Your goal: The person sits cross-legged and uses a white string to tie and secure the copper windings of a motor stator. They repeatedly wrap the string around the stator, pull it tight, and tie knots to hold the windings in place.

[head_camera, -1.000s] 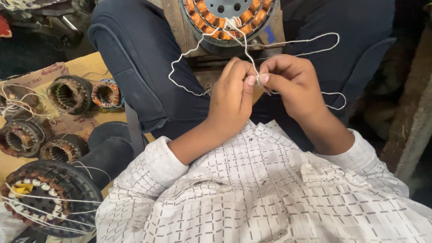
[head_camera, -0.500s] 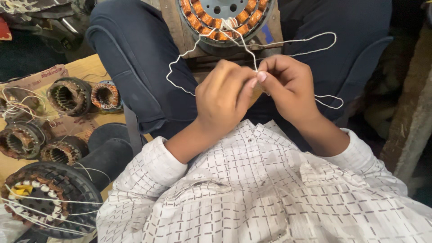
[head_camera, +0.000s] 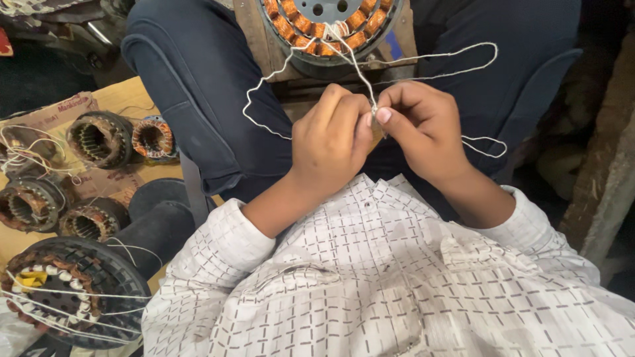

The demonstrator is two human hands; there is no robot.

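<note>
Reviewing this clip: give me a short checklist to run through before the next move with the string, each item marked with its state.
1. Left hand pinching the thin white string: ok.
2. Right hand pinching it at the same spot: ok.
3. String reaches the round copper-wound stator: ok.
4. Loose loops free of tangles: cannot tell.
5. Stator steady on the wooden block: cannot tell.
</note>
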